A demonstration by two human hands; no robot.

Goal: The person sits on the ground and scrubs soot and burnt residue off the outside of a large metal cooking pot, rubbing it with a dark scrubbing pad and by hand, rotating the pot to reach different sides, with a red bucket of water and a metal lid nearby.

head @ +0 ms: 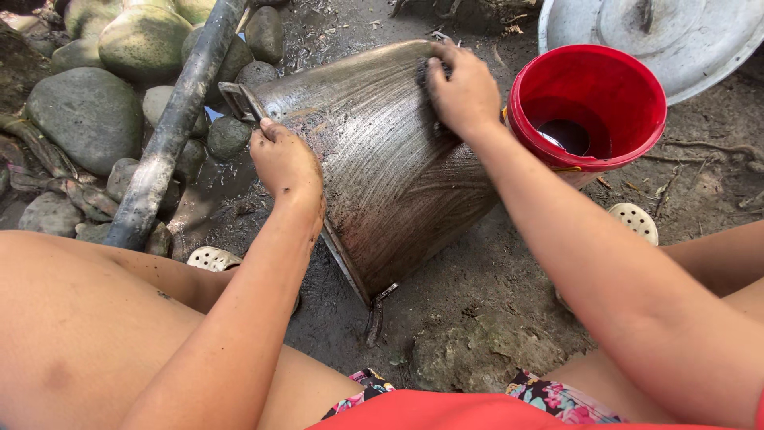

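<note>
Grey-green river stones (87, 111), more than a dozen of them, crowd the upper left, and one dark pipe (171, 131) slants down across them. Just right of the pipe, the left hand (285, 163) is closed over the rim of one big soot-blackened metal pot (382, 175), near one of its two flat handles (239, 99); the other handle (376, 312) points toward the person at the bottom edge. The pot lies tipped on its side on the muddy ground (469, 318), its dark wall streaked with scrub marks. The right hand (463, 89) is curled around one dark scouring pad (427, 72), pressing it to the pot's upper wall. Beside it stands one red bucket (589, 99) holding a little water, and beyond that lies one pale metal lid (676, 36). Two cream perforated sandals (635, 219) show on the feet.
</note>
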